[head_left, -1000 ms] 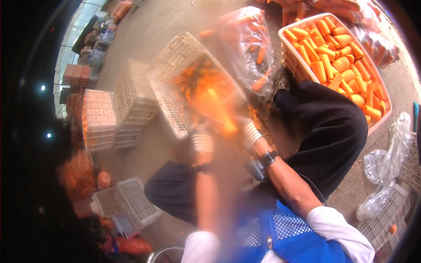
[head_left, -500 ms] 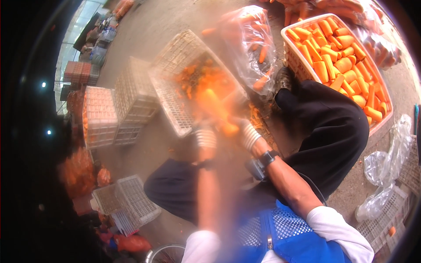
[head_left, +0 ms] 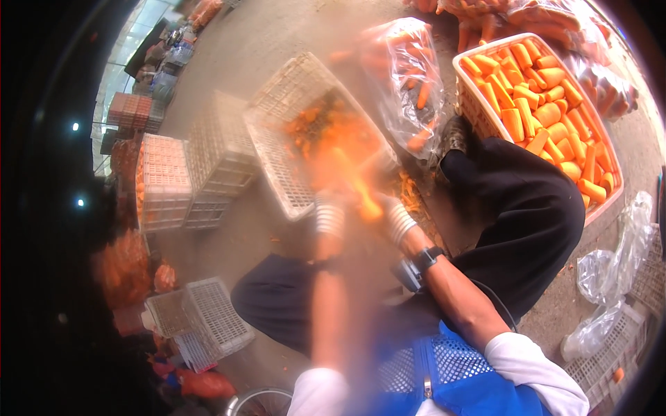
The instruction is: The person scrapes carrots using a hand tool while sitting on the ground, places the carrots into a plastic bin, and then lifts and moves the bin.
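A blurred haze covers the middle of the view. In it, an orange carrot slants between my two gloved hands, over the near edge of a white plastic crate. My left hand, with a striped cuff, is closed around the carrot's left side. Close against its right side is my right hand, which looks closed, though its fingers and anything in them are smeared. Orange peelings and pieces lie inside the crate. A dark watch band circles my right wrist.
To the right, beyond my bent knee, stands a crate heaped with peeled, cut carrots. A clear plastic bag of carrots lies ahead. Stacked crates stand at the left. Crumpled clear plastic is at the right; carrot scraps litter the floor.
The whole view has shifted slightly, with things appearing a little lower. The carrot between my hands looks steeper and more smeared. Both hands stay close together at the crate's near edge.
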A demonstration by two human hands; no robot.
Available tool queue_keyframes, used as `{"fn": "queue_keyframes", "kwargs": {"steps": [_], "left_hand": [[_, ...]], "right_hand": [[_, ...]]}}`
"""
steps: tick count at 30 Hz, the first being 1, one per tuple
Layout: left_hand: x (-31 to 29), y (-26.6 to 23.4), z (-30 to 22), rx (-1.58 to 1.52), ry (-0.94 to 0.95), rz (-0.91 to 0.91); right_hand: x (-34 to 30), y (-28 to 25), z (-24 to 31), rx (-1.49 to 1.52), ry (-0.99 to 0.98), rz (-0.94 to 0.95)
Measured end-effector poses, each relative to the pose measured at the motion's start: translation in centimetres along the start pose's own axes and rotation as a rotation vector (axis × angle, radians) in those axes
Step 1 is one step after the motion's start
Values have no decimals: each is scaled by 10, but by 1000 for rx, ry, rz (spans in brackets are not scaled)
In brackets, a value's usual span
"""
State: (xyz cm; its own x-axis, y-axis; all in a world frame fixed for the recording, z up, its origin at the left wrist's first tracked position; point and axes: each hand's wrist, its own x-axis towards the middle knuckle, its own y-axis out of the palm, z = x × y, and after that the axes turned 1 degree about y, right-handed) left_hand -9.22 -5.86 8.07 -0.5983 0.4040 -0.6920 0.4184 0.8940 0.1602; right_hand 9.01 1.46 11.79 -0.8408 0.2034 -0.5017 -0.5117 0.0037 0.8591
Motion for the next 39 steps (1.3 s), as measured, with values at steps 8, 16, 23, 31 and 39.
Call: {"fn": "queue_keyframes", "kwargs": {"steps": [8, 16, 23, 31, 39], "left_hand": [[-45, -8, 4, 534, 475, 131], [-17, -52, 40, 443, 695, 164], [-17, -30, 50, 531, 725, 53], [-15, -7, 21, 655, 424, -48], [-49, -11, -1, 1238, 553, -17]], "right_hand": [[-1, 1, -5, -60, 23, -41], [-13, 15, 7, 244, 49, 147], [-11, 5, 11, 133, 3, 69], [-11, 8, 7, 68, -24, 56], [-14, 13, 3, -103, 33, 7]]}}
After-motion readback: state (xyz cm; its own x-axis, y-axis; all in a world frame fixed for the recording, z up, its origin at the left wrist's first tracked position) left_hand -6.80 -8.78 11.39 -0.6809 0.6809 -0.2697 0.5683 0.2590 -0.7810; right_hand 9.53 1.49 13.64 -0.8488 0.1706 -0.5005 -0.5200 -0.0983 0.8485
